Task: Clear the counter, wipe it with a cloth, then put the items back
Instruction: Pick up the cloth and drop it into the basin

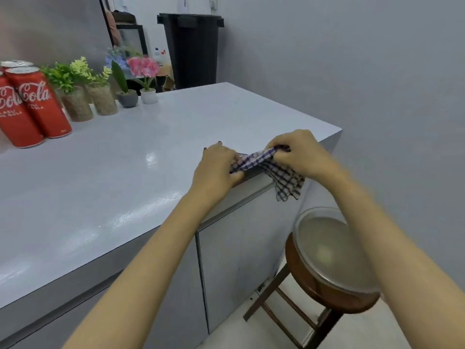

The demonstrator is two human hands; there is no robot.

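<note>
Head view. Both hands work at the front edge of the grey counter [120, 172], near its right corner. The left hand [216, 170] has its fingers closed on one end of a blue-and-white checked cloth [271, 170]; the right hand [299, 154] pinches the other end, fingers closed on the fabric. The cloth stretches between them and its loose corner hangs over the counter edge.

At the counter's back left stand two red cola cans [32, 107], touching, contents not visible. Beside them, in a row: two glass pots [88, 103] with green plants, a grey pot [127, 98] with one leaf, and a white pot [149, 96] with pink flowers.

A wooden stool [324, 295] beside the cabinet carries a clear bowl [332, 250], contents unclear. A black bin [192, 50] stands behind.
</note>
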